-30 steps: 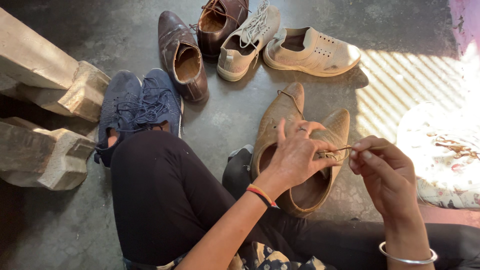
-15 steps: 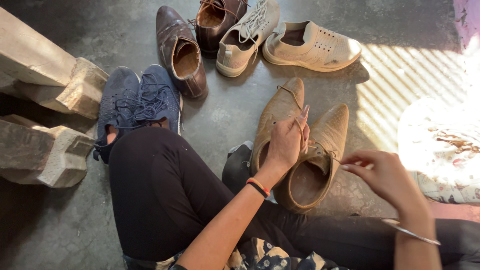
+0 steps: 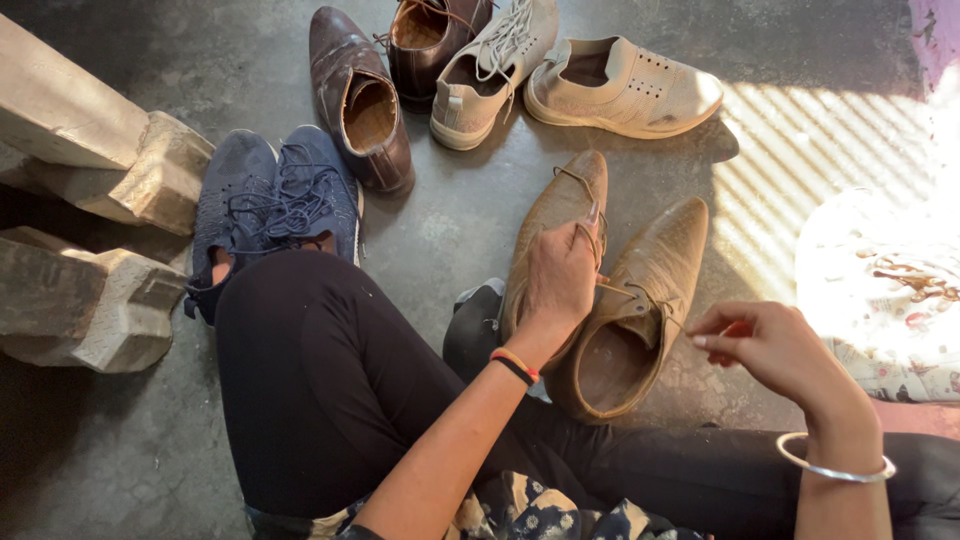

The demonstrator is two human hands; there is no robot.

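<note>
A pair of tan leather lace-up shoes lies on the concrete floor in front of my crossed legs. My left hand (image 3: 560, 275) rests on the left tan shoe (image 3: 560, 205), fingers curled over its opening and pinching its lace. My right hand (image 3: 765, 345) hovers just right of the right tan shoe (image 3: 640, 310), fingertips pinched on the thin lace that runs to that shoe's eyelets. A silver bangle sits on my right wrist, a red and black band on the left.
Navy sneakers (image 3: 270, 205) lie by my left knee. Dark brown dress shoes (image 3: 360, 100) and beige sneakers (image 3: 625, 90) lie at the top. Carved wooden blocks (image 3: 90, 160) sit at left. A patterned cloth (image 3: 880, 290) lies in sunlight at right. A black object (image 3: 470, 325) lies under the tan shoes.
My left hand dropped from the lace end down onto the left tan shoe. My right hand drew away to the right, pulling the lace out.
</note>
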